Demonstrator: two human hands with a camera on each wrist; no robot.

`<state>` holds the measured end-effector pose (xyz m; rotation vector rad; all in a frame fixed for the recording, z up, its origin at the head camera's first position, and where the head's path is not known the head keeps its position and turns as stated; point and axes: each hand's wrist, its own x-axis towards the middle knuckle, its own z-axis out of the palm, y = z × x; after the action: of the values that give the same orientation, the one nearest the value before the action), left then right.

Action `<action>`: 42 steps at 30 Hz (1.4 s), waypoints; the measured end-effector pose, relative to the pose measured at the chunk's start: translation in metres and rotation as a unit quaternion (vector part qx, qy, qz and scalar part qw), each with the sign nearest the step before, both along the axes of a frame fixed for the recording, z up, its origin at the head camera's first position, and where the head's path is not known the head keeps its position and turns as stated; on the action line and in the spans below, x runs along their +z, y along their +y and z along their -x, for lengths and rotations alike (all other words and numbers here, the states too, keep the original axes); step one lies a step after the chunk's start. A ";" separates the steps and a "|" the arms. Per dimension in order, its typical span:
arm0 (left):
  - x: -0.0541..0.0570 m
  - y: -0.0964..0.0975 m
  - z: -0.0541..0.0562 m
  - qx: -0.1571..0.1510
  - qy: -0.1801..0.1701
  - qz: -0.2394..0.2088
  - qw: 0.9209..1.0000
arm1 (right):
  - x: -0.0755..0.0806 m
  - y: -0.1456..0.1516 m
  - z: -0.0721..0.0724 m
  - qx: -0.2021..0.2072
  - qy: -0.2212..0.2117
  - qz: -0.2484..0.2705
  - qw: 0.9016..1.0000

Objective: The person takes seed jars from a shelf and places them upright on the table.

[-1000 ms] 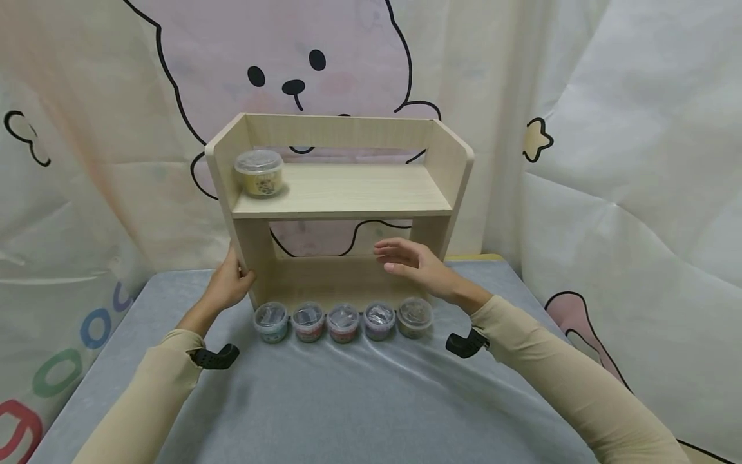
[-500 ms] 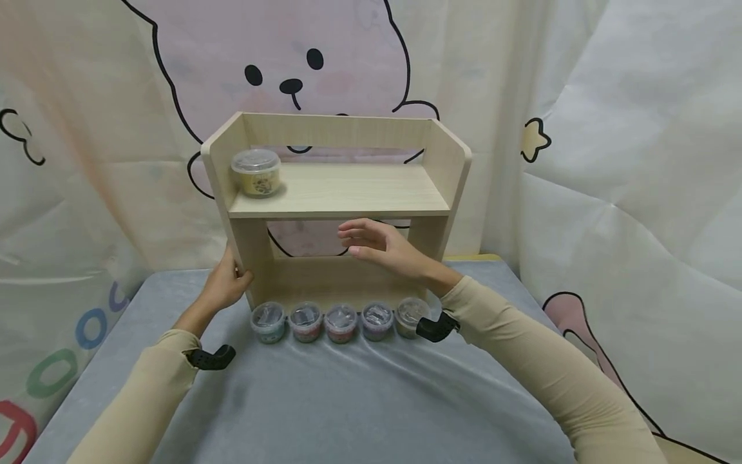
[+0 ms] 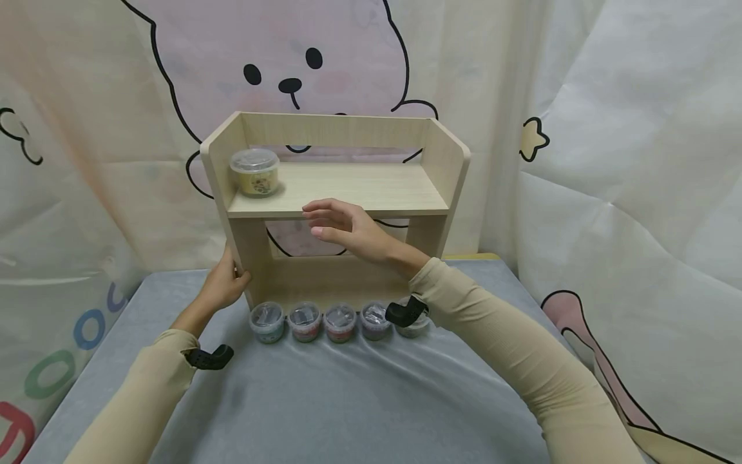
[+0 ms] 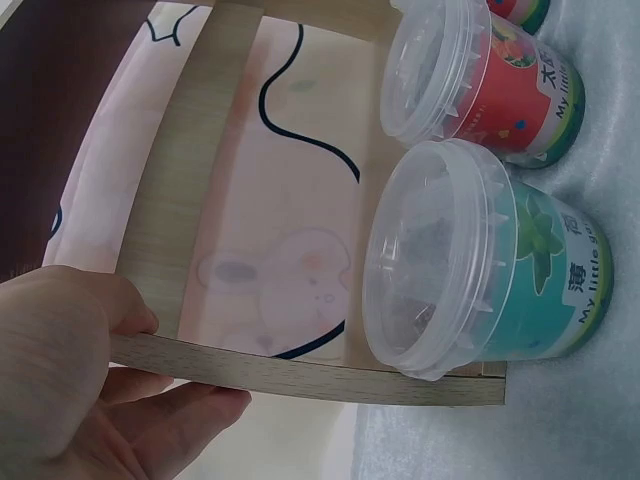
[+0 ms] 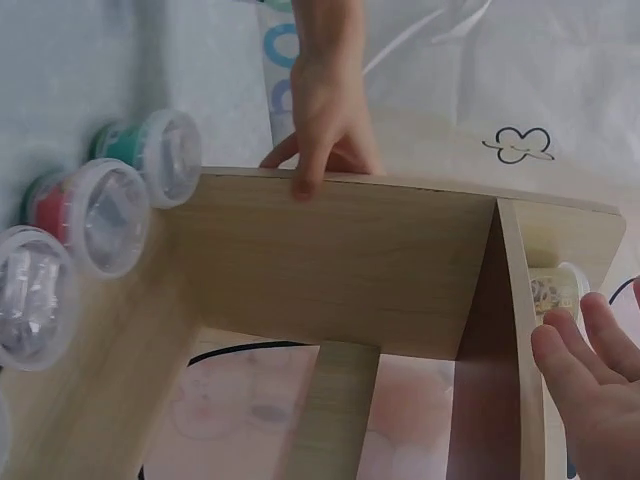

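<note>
A light wooden two-tier shelf stands on the table. My left hand grips the front edge of its left side panel, thumb inside and fingers outside. Before the upper shelf's front edge, my right hand hovers with fingers loosely extended, holding nothing. A yellow tub with a clear lid sits at the left end of the upper tier, beyond the right fingertips. In front of the shelf's base is a row of several lidded tubs, among them a teal one and a red one.
A blue-grey cloth covers the table. Behind the shelf hangs a curtain printed with a bear. The right sleeve and its black wrist mount partly cover the rightmost tub.
My right hand has moved left and upward, from the shelf's lower right opening to the upper tier's front edge. My left hand keeps its grip on the side panel.
</note>
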<state>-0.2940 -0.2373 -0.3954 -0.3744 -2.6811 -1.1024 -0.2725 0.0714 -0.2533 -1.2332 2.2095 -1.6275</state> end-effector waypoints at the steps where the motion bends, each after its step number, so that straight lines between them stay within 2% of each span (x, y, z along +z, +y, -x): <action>1: 0.000 0.000 0.001 -0.002 0.000 0.000 1.000 | 0.002 -0.002 0.002 0.000 -0.001 0.004 1.000; 10: -0.002 0.000 0.004 -0.002 0.002 0.007 1.000 | 0.018 -0.015 0.016 -0.011 -0.005 0.007 1.000; 20: 0.000 -0.004 -0.001 -0.005 -0.003 0.000 1.000 | 0.029 -0.031 0.033 -0.045 -0.015 -0.013 0.999; 27: 0.000 -0.005 -0.004 0.002 -0.006 0.005 1.000 | 0.031 -0.041 0.046 -0.056 -0.032 -0.005 0.998; 36: 0.000 -0.003 -0.002 -0.002 0.000 0.006 1.000 | 0.036 -0.054 0.062 -0.080 -0.025 -0.002 0.996; 42: -0.002 0.000 0.000 0.003 0.002 0.003 1.000 | 0.035 -0.065 0.067 -0.095 -0.053 -0.002 0.994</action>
<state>-0.2944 -0.2373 -0.3971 -0.3692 -2.6813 -1.0923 -0.3396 0.0063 -0.2185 -0.9355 2.3235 -1.7103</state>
